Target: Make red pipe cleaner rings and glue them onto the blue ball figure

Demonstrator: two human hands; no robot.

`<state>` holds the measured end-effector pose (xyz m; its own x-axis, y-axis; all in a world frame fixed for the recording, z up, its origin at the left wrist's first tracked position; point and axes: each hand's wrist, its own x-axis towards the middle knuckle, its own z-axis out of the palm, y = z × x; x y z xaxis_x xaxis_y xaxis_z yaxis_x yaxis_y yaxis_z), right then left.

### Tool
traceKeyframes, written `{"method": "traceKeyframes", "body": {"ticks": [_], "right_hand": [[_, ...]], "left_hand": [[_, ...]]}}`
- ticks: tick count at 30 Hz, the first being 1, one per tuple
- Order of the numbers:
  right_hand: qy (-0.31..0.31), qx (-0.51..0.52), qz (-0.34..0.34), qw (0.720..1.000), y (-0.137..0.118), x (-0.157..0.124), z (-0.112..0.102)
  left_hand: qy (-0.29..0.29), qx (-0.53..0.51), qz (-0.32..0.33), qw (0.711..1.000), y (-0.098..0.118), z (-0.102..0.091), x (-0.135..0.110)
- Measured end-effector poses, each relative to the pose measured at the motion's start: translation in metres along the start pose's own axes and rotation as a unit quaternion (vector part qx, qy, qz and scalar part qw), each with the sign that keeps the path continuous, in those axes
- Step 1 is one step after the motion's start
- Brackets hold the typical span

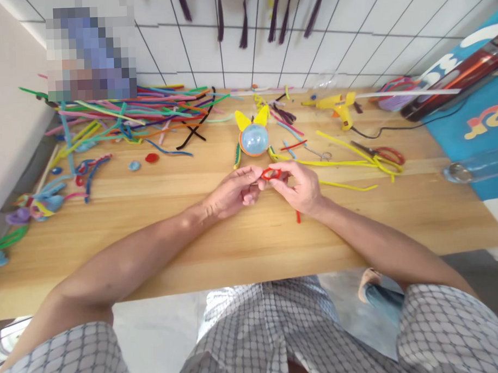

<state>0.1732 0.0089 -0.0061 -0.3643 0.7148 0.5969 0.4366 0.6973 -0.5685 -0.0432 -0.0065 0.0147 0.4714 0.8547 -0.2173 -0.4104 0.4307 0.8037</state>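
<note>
Red loop (265,176) of fuzzy stem is held over the middle of the desk (210,258); part of its outline lies behind fingertips. White tiled wall (232,64) rises behind, with dark tassels (244,29) cut off by the top edge. On the desk's far left spreads a heap of coloured stems (164,110), its upper corner masked by coarse squares. At the right edge a dark red cylinder (461,73) and a clear bottle (487,164) both run out of view. Both hands grasp the loop: the left hand (239,191) pinches its left end, while the right hand (301,186) grips its right side between thumb and fingers; the remaining fingers are partly hidden. Near the wall lies a yellow glue gun (336,104), and beside it a transparent dome (326,81) is hard to make out. Scissors (390,155) lie partly under yellow strips (346,162). Just beyond the hands stands a light blue ball (254,140) with yellow ears. Below the right hand a short red piece (298,217) shows, its upper end hidden.
</note>
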Motion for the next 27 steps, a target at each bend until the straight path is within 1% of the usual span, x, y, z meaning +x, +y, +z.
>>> {"method": "traceKeyframes", "body": {"ticks": [3,10,15,18,21,27], "right_hand": [[-0.004,0.002,-0.002,1.000,0.002,0.000,0.001],[0.006,-0.006,-0.037,0.999,0.007,-0.001,0.002],[-0.008,-0.016,-0.027,0.999,0.009,-0.002,0.002],[-0.013,-0.003,-0.030,0.999,0.010,-0.002,0.001],[-0.014,0.012,-0.025,1.000,0.008,-0.002,0.001],[-0.021,0.024,-0.024,0.999,0.005,-0.001,0.001]], "left_hand": [[-0.016,-0.011,-0.015,1.000,0.001,-0.003,0.004],[0.002,-0.031,-0.028,0.999,-0.001,-0.006,0.008],[0.005,-0.038,-0.048,0.998,-0.002,-0.009,0.009],[-0.003,-0.034,-0.061,0.998,-0.004,-0.011,0.010],[-0.007,-0.052,-0.082,0.995,-0.004,-0.012,0.010],[0.001,-0.059,-0.095,0.994,-0.001,-0.010,0.008]]}}
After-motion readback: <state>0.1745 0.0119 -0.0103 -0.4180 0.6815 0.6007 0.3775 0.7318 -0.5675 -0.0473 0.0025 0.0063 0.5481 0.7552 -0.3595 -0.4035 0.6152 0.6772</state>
